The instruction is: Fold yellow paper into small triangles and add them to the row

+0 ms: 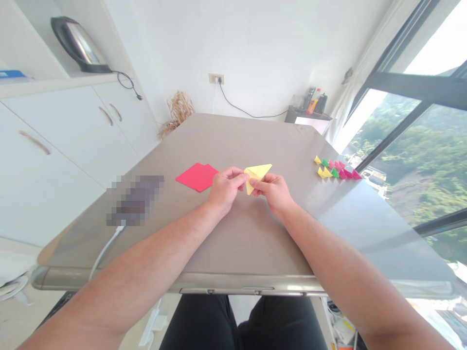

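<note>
A folded piece of yellow paper (pixel 260 171) is held up between both hands above the middle of the table. My left hand (pixel 226 187) pinches its left side between thumb and fingers. From the right, my right hand (pixel 272 190) grips the lower part, thumb on top. The paper has a long point toward the upper right and a shorter one pointing down. Just left of my left hand lie red paper sheets (pixel 196 177), flat on the table and partly covered by that hand.
Small folded paper pieces (pixel 334 173) in yellow, green and pink stand in two rows on the table (pixel 233 141) at the right, near the window. At the left lies a blurred-out dark object (pixel 136 201) with a white cable (pixel 105 250) running over the front edge.
</note>
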Tool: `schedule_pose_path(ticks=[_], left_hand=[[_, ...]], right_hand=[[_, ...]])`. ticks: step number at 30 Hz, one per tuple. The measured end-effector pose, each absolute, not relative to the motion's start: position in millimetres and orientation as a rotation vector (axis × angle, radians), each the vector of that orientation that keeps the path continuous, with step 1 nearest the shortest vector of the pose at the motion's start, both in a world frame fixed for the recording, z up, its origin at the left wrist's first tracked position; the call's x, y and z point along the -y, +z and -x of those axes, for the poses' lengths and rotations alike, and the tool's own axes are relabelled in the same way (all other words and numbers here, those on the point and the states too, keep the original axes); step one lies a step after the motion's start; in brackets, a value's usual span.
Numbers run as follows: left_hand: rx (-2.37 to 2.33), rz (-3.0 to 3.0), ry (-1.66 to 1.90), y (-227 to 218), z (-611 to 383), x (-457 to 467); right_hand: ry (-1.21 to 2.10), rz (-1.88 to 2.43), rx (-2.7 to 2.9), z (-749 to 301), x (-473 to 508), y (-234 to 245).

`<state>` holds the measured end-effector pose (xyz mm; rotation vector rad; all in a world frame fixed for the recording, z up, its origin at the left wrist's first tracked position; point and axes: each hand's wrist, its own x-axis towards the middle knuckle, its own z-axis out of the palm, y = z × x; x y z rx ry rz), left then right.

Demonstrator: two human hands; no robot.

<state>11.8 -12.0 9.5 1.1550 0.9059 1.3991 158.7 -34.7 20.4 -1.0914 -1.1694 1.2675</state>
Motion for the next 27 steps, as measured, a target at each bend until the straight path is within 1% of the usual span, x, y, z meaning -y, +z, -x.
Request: schedule_pose_path(ticks=[7, 11, 17, 23, 27], left_hand=[[-0.934, -0.937, 1.433, 13.4, -6.2, 8.0], [-0.906, -1.133, 1.301, 11.9, -8.2, 11.1], [-0.968, -1.172, 1.406, 10.2, -10.0, 11.8], [-0.986, -1.373, 1.258, 9.7, -8.6, 14.1], [-1.035, -1.368, 1.302, 10.1, -10.2, 15.0]], right_hand=[[1.243, 1.16, 1.115, -160.5, 32.1, 17.5], [1.256, 1.125, 1.139, -159.3, 33.2, 17.8], [1.258, 1.135, 1.157, -157.7, 35.4, 21.2], [1.239, 1.127, 1.114, -160.9, 33.6, 21.3], [1.223, 1.136, 1.148, -159.3, 33.2, 21.4]])
